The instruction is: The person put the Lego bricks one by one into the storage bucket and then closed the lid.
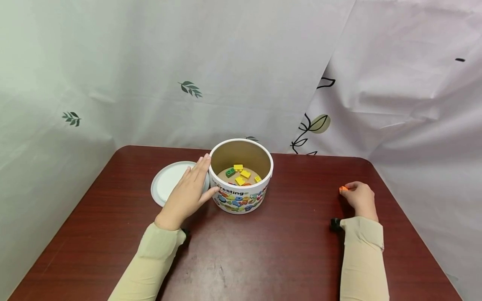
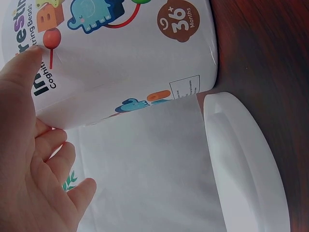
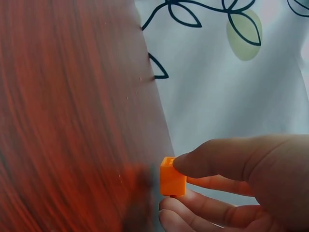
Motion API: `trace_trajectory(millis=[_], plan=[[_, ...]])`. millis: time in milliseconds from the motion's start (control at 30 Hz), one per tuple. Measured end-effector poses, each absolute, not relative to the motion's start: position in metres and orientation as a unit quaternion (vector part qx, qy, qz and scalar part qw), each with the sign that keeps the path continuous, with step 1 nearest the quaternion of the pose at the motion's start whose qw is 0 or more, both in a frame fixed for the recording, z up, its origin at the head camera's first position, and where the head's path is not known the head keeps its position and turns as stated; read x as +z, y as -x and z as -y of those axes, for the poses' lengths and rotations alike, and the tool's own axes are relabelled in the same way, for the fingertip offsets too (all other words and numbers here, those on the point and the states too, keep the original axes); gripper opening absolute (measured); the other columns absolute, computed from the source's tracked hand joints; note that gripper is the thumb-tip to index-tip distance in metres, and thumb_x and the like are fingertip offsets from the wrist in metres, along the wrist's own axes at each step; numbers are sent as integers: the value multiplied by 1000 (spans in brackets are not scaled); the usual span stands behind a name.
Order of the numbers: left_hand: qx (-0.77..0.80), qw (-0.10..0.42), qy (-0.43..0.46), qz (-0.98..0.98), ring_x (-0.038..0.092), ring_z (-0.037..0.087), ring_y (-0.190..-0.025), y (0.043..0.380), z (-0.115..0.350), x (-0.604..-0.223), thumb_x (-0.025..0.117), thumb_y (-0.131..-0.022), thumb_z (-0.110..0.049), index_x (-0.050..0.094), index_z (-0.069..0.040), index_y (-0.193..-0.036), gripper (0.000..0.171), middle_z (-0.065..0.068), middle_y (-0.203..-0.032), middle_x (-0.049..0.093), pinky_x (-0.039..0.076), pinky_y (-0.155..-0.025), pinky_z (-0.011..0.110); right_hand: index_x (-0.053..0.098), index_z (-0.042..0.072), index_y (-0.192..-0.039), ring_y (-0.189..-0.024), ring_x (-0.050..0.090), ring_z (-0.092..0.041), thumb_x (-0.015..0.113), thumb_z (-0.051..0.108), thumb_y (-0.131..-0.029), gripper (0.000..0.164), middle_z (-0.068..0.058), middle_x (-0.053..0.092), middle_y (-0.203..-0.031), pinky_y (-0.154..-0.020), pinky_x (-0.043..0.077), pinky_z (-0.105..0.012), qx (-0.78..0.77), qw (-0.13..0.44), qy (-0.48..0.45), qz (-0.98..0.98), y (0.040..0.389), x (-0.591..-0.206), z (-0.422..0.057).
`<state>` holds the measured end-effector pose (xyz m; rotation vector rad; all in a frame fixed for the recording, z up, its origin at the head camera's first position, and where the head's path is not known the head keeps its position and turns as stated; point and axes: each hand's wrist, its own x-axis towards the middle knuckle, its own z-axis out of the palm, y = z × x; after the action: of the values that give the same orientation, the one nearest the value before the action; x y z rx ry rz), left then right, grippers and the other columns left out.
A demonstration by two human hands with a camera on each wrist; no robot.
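A round white tub (image 1: 241, 200) with colourful printed letters stands open near the back of the table. Several yellow bricks (image 1: 245, 174) and a green brick (image 1: 230, 172) lie on its bottom. My left hand (image 1: 190, 190) rests against the tub's left side, fingers extended, thumb at the printed front; in the left wrist view its thumb lies on the tub wall (image 2: 145, 58). Over at the right of the table, my right hand (image 1: 360, 198) pinches an orange toy brick (image 3: 173, 180) between thumb and fingers.
A white round lid (image 1: 165, 184) lies on the table left of the tub, partly behind the left hand. The dark red-brown table (image 1: 286, 251) ends at a pale curtain (image 1: 241, 83) with leaf prints along the back and sides.
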<state>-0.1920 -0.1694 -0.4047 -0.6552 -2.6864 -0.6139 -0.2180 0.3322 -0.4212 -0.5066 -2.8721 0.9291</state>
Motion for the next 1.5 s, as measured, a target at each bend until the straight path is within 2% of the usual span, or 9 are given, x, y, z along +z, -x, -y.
trace_trajectory(millis=[500, 1033, 1500], plan=[[-213, 149, 227, 939, 23, 29, -153, 191, 171, -405, 68, -97, -40, 15, -7, -163, 91, 12, -167, 21, 23, -120, 59, 67, -9, -109, -86, 61, -36, 68, 23, -93, 35, -23, 69, -94, -69, 46, -36, 307, 62, 122, 942, 222, -411, -307], [-214, 148, 227, 939, 23, 29, -153, 190, 170, -404, 68, -97, -39, 17, -6, -163, 90, 13, -167, 21, 23, -120, 59, 68, -3, -106, -86, 61, -32, 70, 28, -94, 33, -18, 72, -91, -70, 46, -36, 315, 101, 62, 942, 222, -392, -276], [-216, 140, 225, 940, 21, 28, -154, 189, 170, -403, 68, -97, -41, 15, -7, -163, 91, 12, -168, 20, 22, -120, 58, 69, -1, -107, -87, 70, -32, 71, 21, -94, 26, -17, 71, -95, -76, 52, -35, 328, 170, 4, 929, 223, -386, -252]])
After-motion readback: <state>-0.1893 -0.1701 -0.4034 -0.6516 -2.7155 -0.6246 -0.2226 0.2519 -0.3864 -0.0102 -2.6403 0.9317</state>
